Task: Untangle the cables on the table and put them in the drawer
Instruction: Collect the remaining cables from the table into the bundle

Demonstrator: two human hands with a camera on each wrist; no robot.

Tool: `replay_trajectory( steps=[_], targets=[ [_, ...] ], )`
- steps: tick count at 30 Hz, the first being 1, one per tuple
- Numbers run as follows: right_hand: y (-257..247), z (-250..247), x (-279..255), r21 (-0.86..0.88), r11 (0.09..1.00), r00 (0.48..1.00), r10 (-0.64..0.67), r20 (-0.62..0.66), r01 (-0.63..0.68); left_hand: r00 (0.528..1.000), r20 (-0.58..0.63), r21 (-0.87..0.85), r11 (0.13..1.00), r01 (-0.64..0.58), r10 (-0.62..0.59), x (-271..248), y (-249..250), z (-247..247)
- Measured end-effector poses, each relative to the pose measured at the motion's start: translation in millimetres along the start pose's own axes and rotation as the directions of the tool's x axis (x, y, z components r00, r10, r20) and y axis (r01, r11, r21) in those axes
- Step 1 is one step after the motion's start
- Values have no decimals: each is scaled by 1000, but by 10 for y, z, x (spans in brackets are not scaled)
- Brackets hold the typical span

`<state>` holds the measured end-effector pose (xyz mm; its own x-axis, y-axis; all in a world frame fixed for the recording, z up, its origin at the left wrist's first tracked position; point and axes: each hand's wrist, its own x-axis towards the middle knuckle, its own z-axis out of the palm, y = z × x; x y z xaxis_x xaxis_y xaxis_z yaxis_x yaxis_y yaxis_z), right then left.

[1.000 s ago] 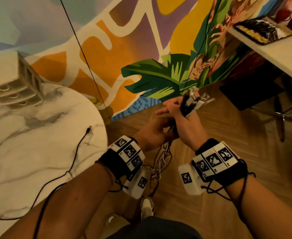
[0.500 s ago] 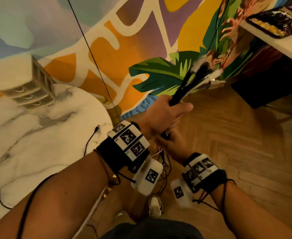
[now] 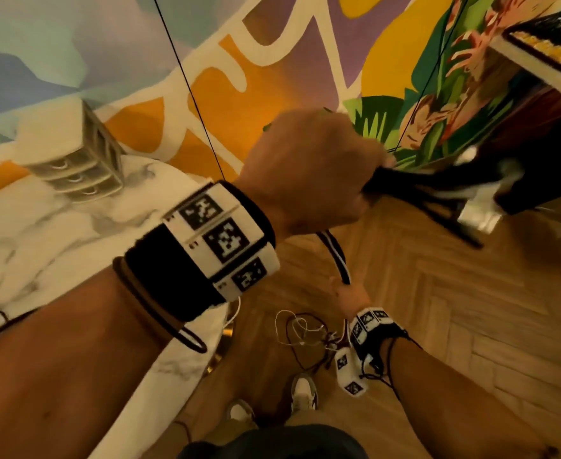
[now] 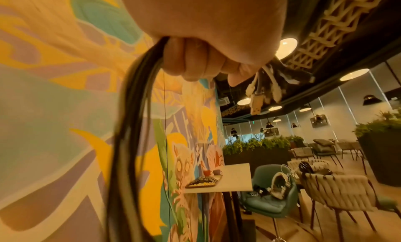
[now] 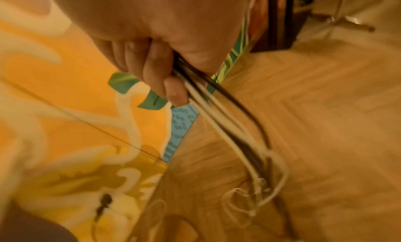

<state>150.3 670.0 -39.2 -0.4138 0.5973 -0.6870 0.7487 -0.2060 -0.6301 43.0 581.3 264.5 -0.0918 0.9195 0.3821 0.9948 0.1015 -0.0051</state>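
Mural wall behind, marble worktop at nine o'clock: your left hand clamps the cable bundle high, right hand grips it lower; untangling underway, next separate strands

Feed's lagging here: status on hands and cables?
Left hand high, gripping cable bundle near the plugs. Right hand low, gripping same bundle. Tails tangled below. Drawer unit on table, apparently shut.
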Motion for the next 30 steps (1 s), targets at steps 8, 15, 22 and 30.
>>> replay_trajectory(
  steps=[8, 15, 22, 30],
  targets=[
    [-596, -160, -622, 435, 871, 952, -292, 90, 226, 921, 338, 4, 979, 204, -193, -355, -73, 848],
    [-922, -357, -968, 347, 772, 810, -584, 56, 532, 821, 461, -456, 704, 544, -336, -272, -2, 1085],
    [-894, -297, -935, 281, 692, 714, -700, 32, 665, 854, 344, -518, 679, 520, -391, -69, 91, 1050],
    [164, -189, -56, 10, 982, 982, -189, 26, 189, 913, 63, -497, 780, 379, -403, 0, -36, 785]
  ],
)
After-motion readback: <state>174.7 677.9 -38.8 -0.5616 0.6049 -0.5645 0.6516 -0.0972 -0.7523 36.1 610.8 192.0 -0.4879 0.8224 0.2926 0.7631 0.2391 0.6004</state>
